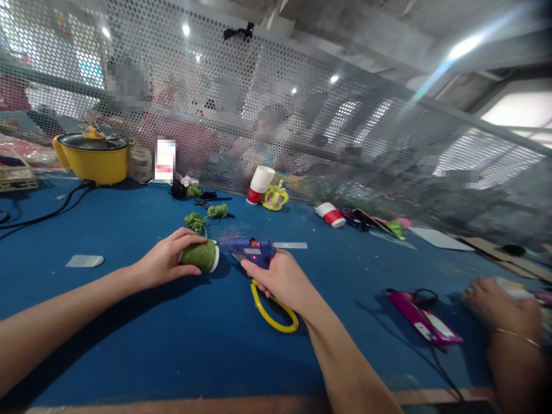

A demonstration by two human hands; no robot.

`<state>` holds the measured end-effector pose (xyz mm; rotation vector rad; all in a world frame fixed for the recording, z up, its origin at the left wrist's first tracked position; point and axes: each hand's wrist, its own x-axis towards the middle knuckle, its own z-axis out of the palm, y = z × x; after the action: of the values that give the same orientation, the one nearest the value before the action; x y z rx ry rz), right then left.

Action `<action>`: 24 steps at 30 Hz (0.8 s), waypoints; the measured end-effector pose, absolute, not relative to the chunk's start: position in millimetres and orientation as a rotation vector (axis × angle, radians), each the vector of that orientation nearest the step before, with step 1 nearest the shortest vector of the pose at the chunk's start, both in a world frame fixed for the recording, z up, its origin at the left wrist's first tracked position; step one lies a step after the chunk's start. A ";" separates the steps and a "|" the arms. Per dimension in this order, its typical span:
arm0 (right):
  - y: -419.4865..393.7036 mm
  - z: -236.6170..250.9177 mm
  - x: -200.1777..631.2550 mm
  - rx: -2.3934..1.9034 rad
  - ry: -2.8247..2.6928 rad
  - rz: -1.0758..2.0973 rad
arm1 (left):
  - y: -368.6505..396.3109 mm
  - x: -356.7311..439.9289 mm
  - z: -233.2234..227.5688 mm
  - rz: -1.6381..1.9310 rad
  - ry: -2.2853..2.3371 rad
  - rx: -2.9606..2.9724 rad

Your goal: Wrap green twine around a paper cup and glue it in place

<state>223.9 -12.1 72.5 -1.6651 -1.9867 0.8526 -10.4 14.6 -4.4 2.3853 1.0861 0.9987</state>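
Note:
My left hand (166, 261) is wrapped round a paper cup covered in green yarn (196, 257), lying on its side with a white end to the right. My right hand (282, 279) grips a blue hot glue gun (252, 248). A clear glue stick (291, 245) sticks out of its back, and a small red light glows on its side. The gun's nozzle points left and is close to the cup's white end; whether they touch I cannot tell. Below my right hand shows a large yellow loop (276, 322), which looks like a scissors handle.
Green yarn (195, 222) lies behind the cup. Farther back stand paper cups (261, 183), a yellow basket-like piece (276, 197) and a yellow electric pot (97, 161). At right are a fallen cup (331, 215), a corded purple device (425, 322) and another person's hand (495, 302).

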 end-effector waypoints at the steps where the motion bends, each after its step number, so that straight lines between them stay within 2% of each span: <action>1: -11.6 72.2 223.7 -1.666 -1.986 0.851 | 14.2 -10.2 -4.2 0.991 1.084 2.397; 24: -15.7 75.6 219.4 -1.683 -1.988 0.788 | 14.9 -9.5 -3.6 1.026 1.129 2.306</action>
<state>219.4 -15.7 75.6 -1.6826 -1.9880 0.7884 -9.5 14.9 -3.6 2.3065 1.1293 1.0255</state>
